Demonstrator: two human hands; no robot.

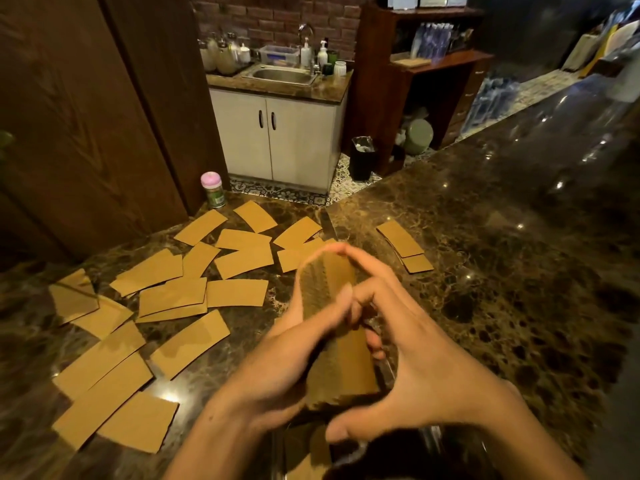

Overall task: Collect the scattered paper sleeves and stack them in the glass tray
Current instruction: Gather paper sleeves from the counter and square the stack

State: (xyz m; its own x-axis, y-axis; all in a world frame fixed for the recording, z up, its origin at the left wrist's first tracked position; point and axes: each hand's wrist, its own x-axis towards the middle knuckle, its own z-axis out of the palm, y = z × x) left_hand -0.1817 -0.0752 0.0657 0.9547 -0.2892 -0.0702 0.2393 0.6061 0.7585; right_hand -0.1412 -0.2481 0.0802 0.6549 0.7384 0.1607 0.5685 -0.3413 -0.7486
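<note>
A thick stack of brown paper sleeves (341,362) stands on edge between both hands at the centre of the view. My left hand (277,362) presses its left side and my right hand (426,362) cups its right side, fingers curled over the top. The stack sits above the glass tray (433,441), whose rim shows dimly under my wrists at the bottom. Several loose sleeves (173,296) lie scattered flat on the dark marble counter (502,289) to the left. A small pile of sleeves (403,244) lies to the upper right of my hands.
A pink-lidded bottle (212,188) stands at the counter's far left corner beside a wooden door. Beyond the counter are a sink cabinet (277,140), a black bin (362,157) and wooden shelving. Clear containers stand at the counter's right end.
</note>
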